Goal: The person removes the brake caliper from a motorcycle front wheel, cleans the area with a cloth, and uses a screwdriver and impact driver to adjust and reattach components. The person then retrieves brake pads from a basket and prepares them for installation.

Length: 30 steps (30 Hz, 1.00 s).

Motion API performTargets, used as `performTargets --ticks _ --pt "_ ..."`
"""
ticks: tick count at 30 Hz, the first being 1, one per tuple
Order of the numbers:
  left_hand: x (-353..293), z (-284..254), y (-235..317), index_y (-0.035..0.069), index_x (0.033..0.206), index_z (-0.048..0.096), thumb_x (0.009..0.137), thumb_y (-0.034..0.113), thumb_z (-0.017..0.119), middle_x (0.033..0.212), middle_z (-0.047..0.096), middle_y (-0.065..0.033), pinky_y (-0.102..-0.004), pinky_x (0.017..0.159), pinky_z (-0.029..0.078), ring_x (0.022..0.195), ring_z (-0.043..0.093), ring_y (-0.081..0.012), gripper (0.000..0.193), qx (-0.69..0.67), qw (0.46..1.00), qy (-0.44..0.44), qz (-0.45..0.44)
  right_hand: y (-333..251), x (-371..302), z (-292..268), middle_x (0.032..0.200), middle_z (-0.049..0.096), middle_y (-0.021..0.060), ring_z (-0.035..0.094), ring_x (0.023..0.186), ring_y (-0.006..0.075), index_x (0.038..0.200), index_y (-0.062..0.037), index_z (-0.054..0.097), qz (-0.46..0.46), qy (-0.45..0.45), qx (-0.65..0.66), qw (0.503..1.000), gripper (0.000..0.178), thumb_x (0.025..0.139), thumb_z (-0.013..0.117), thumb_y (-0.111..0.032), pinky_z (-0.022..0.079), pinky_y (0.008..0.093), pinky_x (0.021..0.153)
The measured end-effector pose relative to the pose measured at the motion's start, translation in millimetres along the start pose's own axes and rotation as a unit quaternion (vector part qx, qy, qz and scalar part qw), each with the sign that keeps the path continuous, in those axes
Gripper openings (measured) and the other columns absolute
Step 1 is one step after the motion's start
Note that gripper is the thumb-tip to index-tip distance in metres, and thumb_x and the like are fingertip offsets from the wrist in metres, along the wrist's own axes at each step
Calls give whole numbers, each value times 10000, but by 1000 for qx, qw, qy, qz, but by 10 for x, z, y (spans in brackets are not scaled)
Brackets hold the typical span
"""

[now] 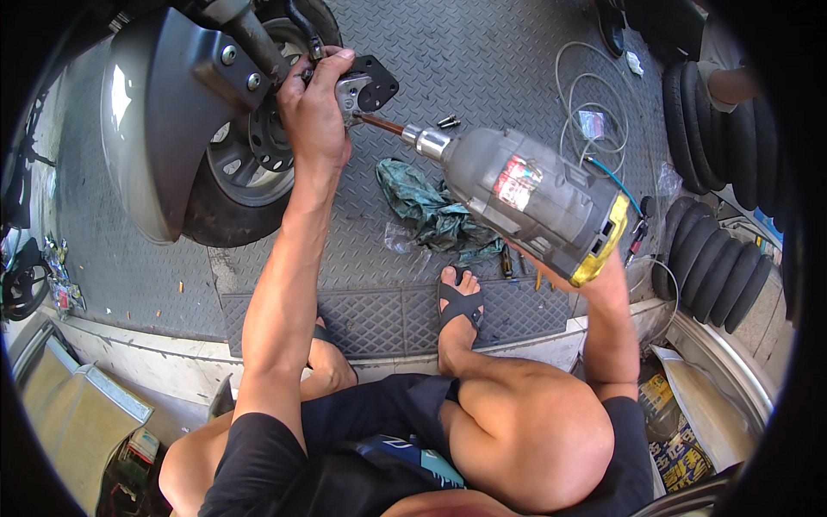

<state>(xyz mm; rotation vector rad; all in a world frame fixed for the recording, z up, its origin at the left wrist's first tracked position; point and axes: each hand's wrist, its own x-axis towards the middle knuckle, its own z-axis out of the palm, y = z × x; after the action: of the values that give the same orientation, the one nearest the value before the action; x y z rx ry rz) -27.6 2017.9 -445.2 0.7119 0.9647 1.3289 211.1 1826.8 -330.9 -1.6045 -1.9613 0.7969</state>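
At the upper left, my left hand [314,116] is closed around a silver metal bracket [347,96] with a black plate [379,84] on it, beside the wheel. My right hand [596,280] grips a grey power driver [530,194] with a yellow rear end; the tool's body hides most of the fingers. A long copper-coloured bit [382,125] runs from its chrome chuck [426,141], its tip at the bracket's lower edge. The wheel [233,207] stands under a dark fender [164,121], next to a fork leg [258,43].
Bolts [448,121] and a crumpled green cloth [413,194] lie on the diamond-plate floor [405,43]. A coiled clear hose [564,108] is at the right, near stacked tyres [715,267]. Hand tools [508,261] lie below the driver. My sandalled foot [459,302] rests on a rubber mat [379,323].
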Motion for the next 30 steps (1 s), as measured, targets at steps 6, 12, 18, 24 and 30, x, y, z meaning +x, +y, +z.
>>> performTargets --ticks 6,12,18,24,30 --pt "8 -47 -3 2 937 734 918 85 740 858 687 8 -233 759 473 790 600 -74 85 20 1000 9 -11 -386 647 -378 824 702 129 665 682 356 923 7 691 -28 -53 25 998 584 517 1022 -251 545 354 661" --pt "16 -40 6 -4 936 735 911 71 738 851 691 -1 -236 756 476 787 602 -84 79 29 999 21 3 -403 404 -160 929 743 108 719 818 223 1038 0 692 69 -55 125 988 591 588 1005 -221 564 325 763" --pt "3 -27 31 -6 933 735 911 70 736 851 695 -4 -240 762 487 790 613 -86 79 22 1000 6 -13 -293 56 61 1104 765 92 713 997 159 1176 -17 706 32 -52 34 998 560 694 961 -144 570 331 885" --pt "5 -46 13 -8 950 744 913 79 749 870 701 -6 -239 764 482 798 614 -87 95 16 1000 10 -16 -301 38 47 1234 754 90 717 1139 274 1240 -101 761 41 -72 96 992 366 877 809 -85 543 421 997" --pt "5 -46 0 -10 952 745 915 72 745 864 696 -2 -236 763 466 798 598 -81 90 33 999 14 -3 -262 40 63 1221 757 89 719 1121 274 1222 -114 768 -3 -59 15 998 350 878 807 -66 545 414 991"
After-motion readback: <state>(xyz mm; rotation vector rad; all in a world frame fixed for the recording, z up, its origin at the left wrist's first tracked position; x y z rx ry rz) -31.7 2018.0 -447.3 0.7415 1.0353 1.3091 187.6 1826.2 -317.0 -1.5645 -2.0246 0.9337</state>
